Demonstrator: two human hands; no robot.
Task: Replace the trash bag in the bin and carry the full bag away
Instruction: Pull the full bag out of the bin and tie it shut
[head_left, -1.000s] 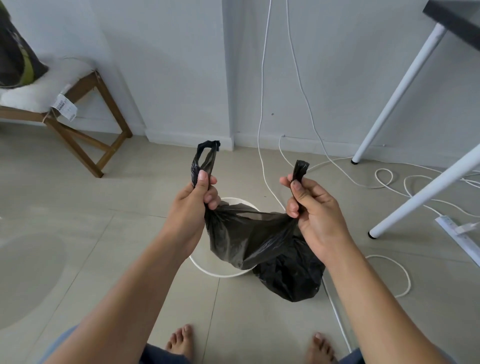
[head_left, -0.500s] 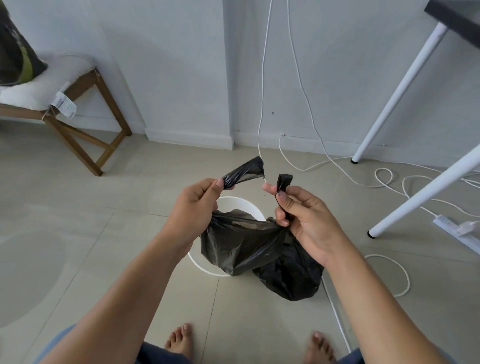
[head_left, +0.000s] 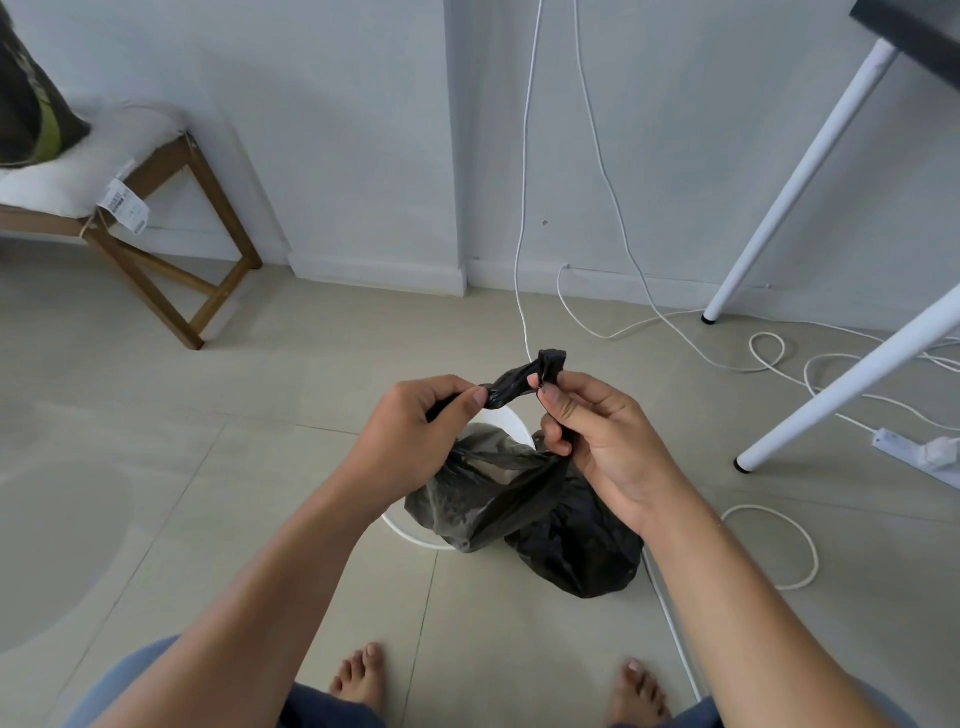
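A full black trash bag (head_left: 524, 499) hangs in front of me, above the floor. My left hand (head_left: 415, 431) pinches one twisted handle of the bag. My right hand (head_left: 597, 431) grips the other handle, and the two handles cross between my fingertips at the top. Beneath the bag stands a white round bin (head_left: 498, 418), mostly hidden by it; only parts of its rim show. Whether the bin has a liner inside cannot be seen.
A wooden stool (head_left: 171, 260) with a white cushion stands at the left wall. White table legs (head_left: 810, 395) slant down at the right. White cables (head_left: 774, 551) and a power strip (head_left: 919, 452) lie on the tiled floor there. My bare feet are at the bottom.
Both hands have come together from about a bag's width apart. The two handles, held up separately before, now cross each other between my fingers.
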